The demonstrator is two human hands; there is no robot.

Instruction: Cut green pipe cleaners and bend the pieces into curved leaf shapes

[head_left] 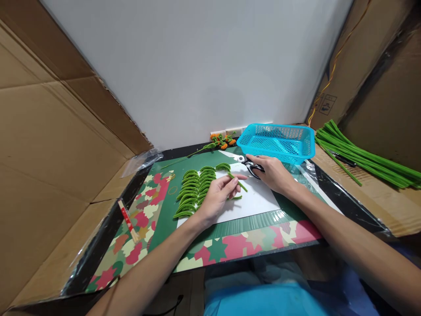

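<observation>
Between the thumb and fingers of my left hand [221, 193] is a short green pipe cleaner [242, 185], held over a white sheet of paper [258, 199]. My right hand [274, 173] is closed around the black handles of a pair of scissors [241, 159], whose blades are apart and point left. Rows of curved green pipe cleaner pieces [188, 193] lie left of my left hand, partly hidden by it. One curved piece [222, 166] rests just beyond my fingers, and another lies partly hidden below them.
A blue plastic basket [309, 149] stands behind my right hand. An orange flower stem [213, 144] lies at the back. Long green pipe cleaners [365, 153] and a dark pen lie on cardboard at right. A paper-sleeved chopstick packet [127, 219] lies at left.
</observation>
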